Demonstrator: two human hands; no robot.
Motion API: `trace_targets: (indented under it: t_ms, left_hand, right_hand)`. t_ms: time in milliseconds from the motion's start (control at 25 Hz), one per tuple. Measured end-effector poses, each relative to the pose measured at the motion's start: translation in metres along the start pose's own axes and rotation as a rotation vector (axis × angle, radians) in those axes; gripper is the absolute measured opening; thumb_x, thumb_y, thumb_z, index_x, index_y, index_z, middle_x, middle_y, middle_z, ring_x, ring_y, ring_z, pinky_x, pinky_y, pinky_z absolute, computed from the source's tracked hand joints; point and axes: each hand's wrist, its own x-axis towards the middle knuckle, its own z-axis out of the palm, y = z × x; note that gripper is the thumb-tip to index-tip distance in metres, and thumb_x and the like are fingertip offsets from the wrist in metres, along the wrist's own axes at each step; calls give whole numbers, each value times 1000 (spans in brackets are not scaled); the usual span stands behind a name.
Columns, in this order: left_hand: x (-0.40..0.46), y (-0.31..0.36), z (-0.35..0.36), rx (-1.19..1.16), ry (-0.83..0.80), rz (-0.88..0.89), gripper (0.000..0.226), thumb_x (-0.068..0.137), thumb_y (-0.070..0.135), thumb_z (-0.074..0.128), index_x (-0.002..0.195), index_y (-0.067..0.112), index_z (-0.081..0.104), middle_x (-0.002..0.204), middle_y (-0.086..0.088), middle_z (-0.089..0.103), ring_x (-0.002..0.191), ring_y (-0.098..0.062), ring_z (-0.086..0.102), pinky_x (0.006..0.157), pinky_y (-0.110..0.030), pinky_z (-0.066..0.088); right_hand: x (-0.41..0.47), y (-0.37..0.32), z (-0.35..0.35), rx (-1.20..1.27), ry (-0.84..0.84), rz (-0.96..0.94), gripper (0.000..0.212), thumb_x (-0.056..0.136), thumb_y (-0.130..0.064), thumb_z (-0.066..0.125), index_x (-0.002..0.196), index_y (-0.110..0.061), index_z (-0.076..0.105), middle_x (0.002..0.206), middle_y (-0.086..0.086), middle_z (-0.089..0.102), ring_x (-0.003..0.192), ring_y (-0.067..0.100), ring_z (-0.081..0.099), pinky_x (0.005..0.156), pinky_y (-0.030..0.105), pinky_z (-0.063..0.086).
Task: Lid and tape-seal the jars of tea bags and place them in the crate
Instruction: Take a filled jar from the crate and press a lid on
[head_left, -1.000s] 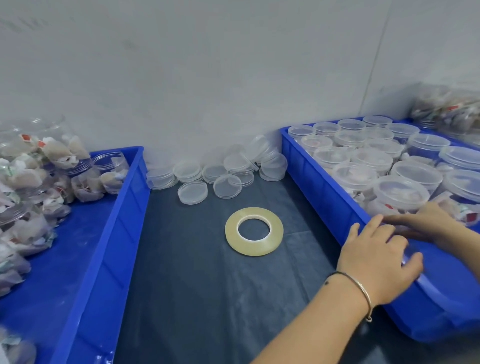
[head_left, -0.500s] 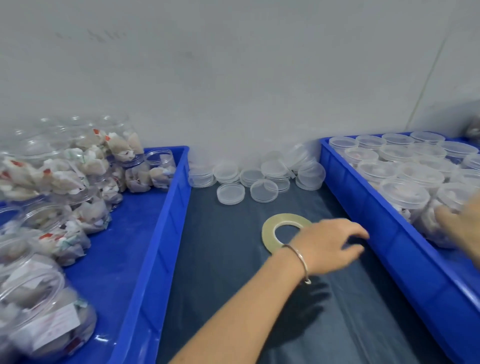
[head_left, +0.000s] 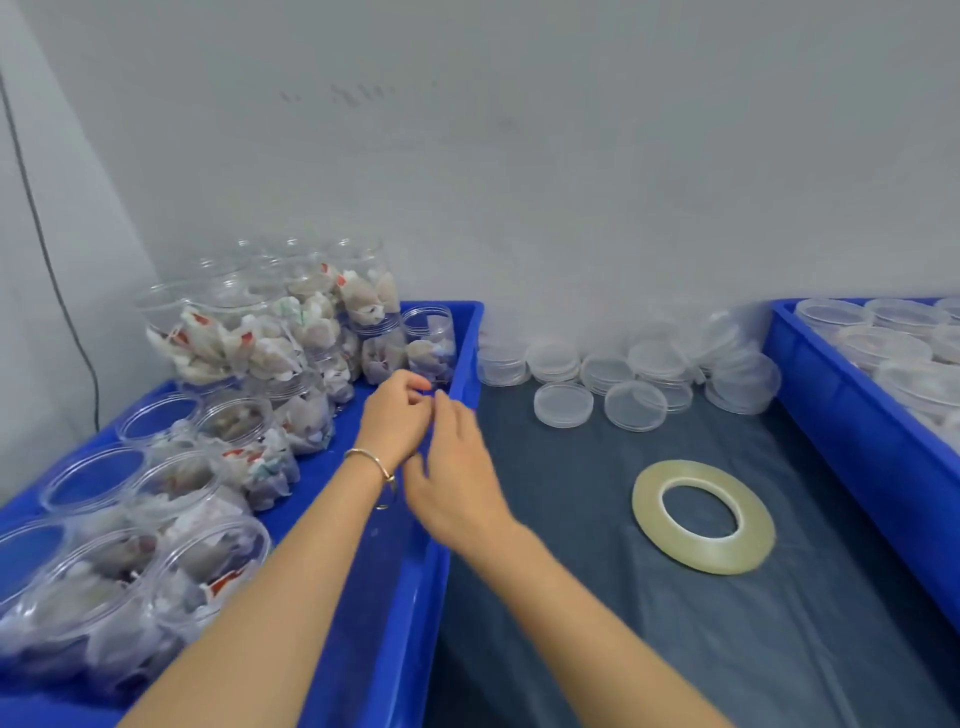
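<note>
Left crate (head_left: 415, 597), blue, near to far: unlidded clear jars of tea bags (head_left: 171, 561) heaped along its left side, more stacked at the far end.

Right hand (head_left: 457, 483): over the left crate's right rim, fingers (head_left: 451, 415) loosely spread and pointing away; nothing visibly held.

Left hand (head_left: 397, 418): just beyond, touching or nearly touching the right; fingers curled inward. Whether they pinch anything cannot be told.

Upright jar (head_left: 430, 345): open, partly filled, at the crate's far right corner, directly beyond both hands' fingertips, axis vertical. Judged the likely next pick; the left hand is slightly nearer.

Tape roll (head_left: 704, 517): flat on the dark table (head_left: 597, 623), well right of the hands.

Loose lids (head_left: 563, 405): stacked against the wall.

Right crate (head_left: 852, 441): lidded jars inside.
</note>
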Motion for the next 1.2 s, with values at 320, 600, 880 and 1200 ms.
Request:
trace_targets:
  t_ms: [320, 600, 880, 1200]
  left_hand:
    - [100, -35, 15, 378, -224, 117, 57, 89, 8, 56, 142, 4, 34, 144, -17, 39, 127, -33, 44, 104, -41, 37]
    - [162, -7, 46, 591, -310, 86, 73, 93, 9, 47, 153, 14, 5, 160, -7, 5, 137, -39, 31, 111, -45, 30]
    - [157, -16, 48, 813, -125, 70, 39, 96, 15, 51, 132, 4, 41, 137, -20, 40, 126, -38, 40, 101, -43, 34]
    - [107, 6, 50, 439, 301, 90, 24, 100, 22, 43, 109, 5, 57, 121, -14, 52, 116, -37, 36, 86, -42, 35]
  right_hand:
    - [5, 0, 25, -216, -269, 59, 79, 93, -13, 48, 151, -6, -5, 158, -1, -3, 144, 17, -23, 117, 38, 19]
    - [7, 3, 29, -216, -281, 61, 85, 91, -14, 53, 151, -9, -7, 156, -3, 0, 140, 15, -30, 114, 39, 28]
    - [10, 6, 34, -227, -257, 5, 82, 89, -16, 54, 151, -9, 1, 152, 2, 12, 143, 18, -23, 116, 34, 23]
    - [14, 10, 37, -367, -243, -71, 82, 80, -14, 64, 146, -2, 16, 140, 15, 30, 142, 33, 9, 120, 36, 10]
